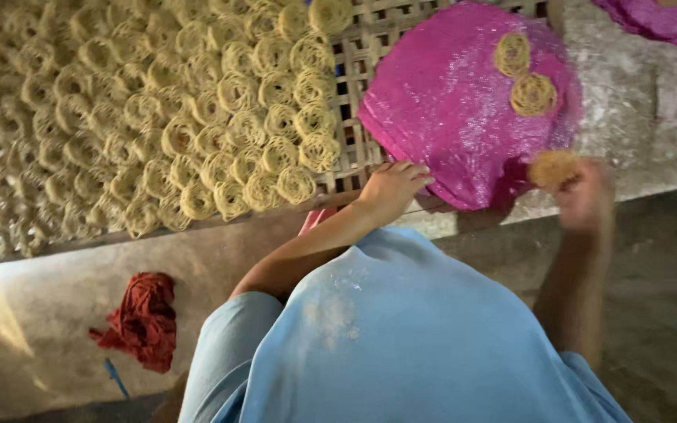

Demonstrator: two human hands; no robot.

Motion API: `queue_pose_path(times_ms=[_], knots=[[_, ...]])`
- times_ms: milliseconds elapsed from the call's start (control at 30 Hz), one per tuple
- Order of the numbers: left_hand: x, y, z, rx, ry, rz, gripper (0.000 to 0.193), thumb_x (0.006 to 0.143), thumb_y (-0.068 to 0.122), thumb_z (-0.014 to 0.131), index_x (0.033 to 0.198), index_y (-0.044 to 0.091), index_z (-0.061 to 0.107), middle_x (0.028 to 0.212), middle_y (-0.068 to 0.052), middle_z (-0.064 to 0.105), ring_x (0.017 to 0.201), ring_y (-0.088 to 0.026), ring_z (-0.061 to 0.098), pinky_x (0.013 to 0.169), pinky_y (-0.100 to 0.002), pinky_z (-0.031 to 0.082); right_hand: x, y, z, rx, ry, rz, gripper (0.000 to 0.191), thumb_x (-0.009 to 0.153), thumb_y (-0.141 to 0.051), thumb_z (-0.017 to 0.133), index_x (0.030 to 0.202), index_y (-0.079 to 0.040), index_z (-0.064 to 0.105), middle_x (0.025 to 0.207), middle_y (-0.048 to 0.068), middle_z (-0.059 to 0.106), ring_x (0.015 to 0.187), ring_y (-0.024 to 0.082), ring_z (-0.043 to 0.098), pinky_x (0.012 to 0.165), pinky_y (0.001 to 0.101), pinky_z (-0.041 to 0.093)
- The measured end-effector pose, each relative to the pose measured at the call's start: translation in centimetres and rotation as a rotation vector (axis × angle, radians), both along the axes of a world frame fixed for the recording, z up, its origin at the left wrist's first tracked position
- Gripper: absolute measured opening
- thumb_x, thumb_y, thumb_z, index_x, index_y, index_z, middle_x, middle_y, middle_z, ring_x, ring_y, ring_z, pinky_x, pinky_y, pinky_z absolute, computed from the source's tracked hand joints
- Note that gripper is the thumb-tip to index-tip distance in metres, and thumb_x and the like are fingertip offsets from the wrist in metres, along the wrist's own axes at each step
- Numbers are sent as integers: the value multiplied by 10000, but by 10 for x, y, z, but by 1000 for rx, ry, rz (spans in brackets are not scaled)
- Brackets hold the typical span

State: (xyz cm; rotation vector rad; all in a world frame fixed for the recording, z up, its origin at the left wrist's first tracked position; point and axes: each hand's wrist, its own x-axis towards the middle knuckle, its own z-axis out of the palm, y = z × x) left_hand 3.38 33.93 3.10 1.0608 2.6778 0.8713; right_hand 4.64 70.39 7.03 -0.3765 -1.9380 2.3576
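That noodle coil (552, 168) in your right hand (587, 196) is the one to mind: it sits at the near edge of the pink mesh sheet (440, 102), and your fingers look closed around it, though the hand is blurred so I can't tell exactly how they sit. I'd say pinch it by the outer ring only and keep it flat, since a spiral of thin strands like that will probably sag or snap if you grab the middle.

Your left hand (389, 186) rests on the near edge of the same sheet, fingers together and lying flat, gripping nothing. Pressing down there likely keeps the sheet from sliding, so that seems worth doing.

Two more coils (523, 74) sit farther up the sheet, touching each other. The sheet looks like woven plastic, shiny and slightly crinkled.

Left of it is the bamboo lattice tray (358, 55), open weave, packed with rows of pale yellow round coils (197, 117) lying edge to edge. Everything sits on a rough concrete ledge (636, 94), and a crumpled red rag (141, 317) lies down on the floor.
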Motion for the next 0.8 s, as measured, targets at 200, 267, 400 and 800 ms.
queue_pose_path(times_ms=[200,267,400,800], knots=[[-4,-50,-7,991,-795,161,413,1059,153,536,1470,134,508,1495,-90,559,1426,-254,514,1217,-403,424,-27,-110,39,494,-101,290,379,972,-172,674,1298,5,595,1166,163,692,1043,233,672,960,365,551],[5,-92,-13,1068,-1051,220,451,1072,199,546,1504,116,449,1493,-87,535,1381,-260,525,1171,-403,444,-37,-185,25,86,-188,544,373,965,-170,713,1264,-8,559,1141,130,645,1045,222,651,963,351,543],[29,-157,-16,905,-959,453,442,1019,180,651,1421,23,554,1305,-159,671,1193,-297,646,1008,-427,555,-34,-289,0,293,-149,837,333,932,-154,727,1242,-92,623,1198,80,662,1105,199,646,968,322,544],[44,-161,43,258,-254,852,258,989,169,633,1227,75,673,1133,-180,745,1023,-388,712,851,-464,568,-31,-306,-4,949,470,653,475,855,49,612,1320,-42,587,1155,234,678,1030,438,675,853,495,547]])
